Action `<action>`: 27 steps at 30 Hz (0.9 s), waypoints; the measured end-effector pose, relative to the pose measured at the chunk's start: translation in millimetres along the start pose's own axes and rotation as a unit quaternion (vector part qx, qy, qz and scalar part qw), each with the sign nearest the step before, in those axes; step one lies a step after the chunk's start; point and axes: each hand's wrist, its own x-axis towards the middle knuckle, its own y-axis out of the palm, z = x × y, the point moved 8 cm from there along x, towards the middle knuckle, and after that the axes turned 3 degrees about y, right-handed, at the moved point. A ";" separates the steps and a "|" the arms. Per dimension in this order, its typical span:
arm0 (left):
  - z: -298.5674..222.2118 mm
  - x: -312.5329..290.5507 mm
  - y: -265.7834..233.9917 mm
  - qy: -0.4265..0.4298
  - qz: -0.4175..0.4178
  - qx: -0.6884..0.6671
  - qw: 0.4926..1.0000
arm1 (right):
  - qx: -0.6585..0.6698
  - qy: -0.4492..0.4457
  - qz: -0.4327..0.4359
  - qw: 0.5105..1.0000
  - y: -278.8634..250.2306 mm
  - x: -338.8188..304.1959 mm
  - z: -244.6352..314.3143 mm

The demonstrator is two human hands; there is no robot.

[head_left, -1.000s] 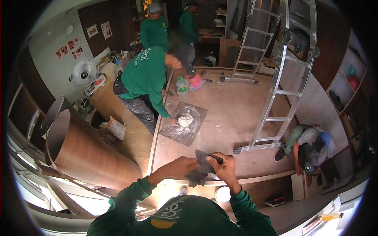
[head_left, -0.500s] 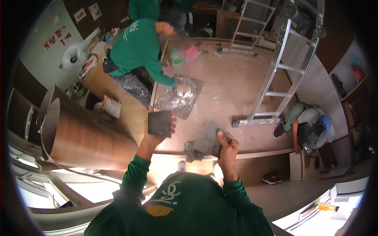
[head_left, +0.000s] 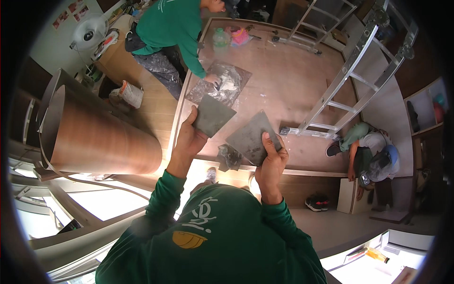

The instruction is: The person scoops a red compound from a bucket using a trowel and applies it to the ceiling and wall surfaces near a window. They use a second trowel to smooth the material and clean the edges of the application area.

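My left hand (head_left: 189, 139) grips a flat, dark grey square plate (head_left: 215, 115) by its lower left edge. The fingers of my right hand (head_left: 273, 165) are closed on a larger grey rectangular plate (head_left: 253, 135), thumb on its upper face. Both plates are held over the near part of a brown tabletop (head_left: 293, 90), close together. Below them, at the near table edge, lies a crumpled dark piece (head_left: 230, 157). Beyond my left plate, a co-worker's hand (head_left: 213, 79) reaches to white paste or powder (head_left: 230, 81) on a smeared square board (head_left: 242, 72).
The co-worker in green (head_left: 170, 28) leans over the table's left side. A ladder (head_left: 340, 106) stands at right, near a crouching person (head_left: 376, 151). A large rolled brown sheet (head_left: 104, 132) is at left. A bottle (head_left: 220, 40) stands on the far tabletop, and shoes (head_left: 317, 202) lie below right.
My left plate has turned and moved right, toward the right plate. My right hand has risen slightly with its plate. The view has shifted, and the co-worker's hand stays by the white material.
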 end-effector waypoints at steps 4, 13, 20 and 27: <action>-11.4 -1.0 -2.1 0.086 -0.028 0.019 0.996 | 0.002 0.004 0.000 1.000 11.3 6.6 -13.5; -4.6 -24.5 31.7 0.184 -0.056 0.081 0.978 | -0.139 -0.100 -0.032 0.985 33.7 14.5 -24.0; -4.2 -30.4 30.6 0.166 0.015 0.220 0.961 | -0.199 -0.174 -0.018 0.964 47.4 23.9 4.1; -22.5 -34.4 31.9 0.081 0.142 0.523 0.837 | -0.307 -0.115 0.180 0.927 83.0 36.0 4.8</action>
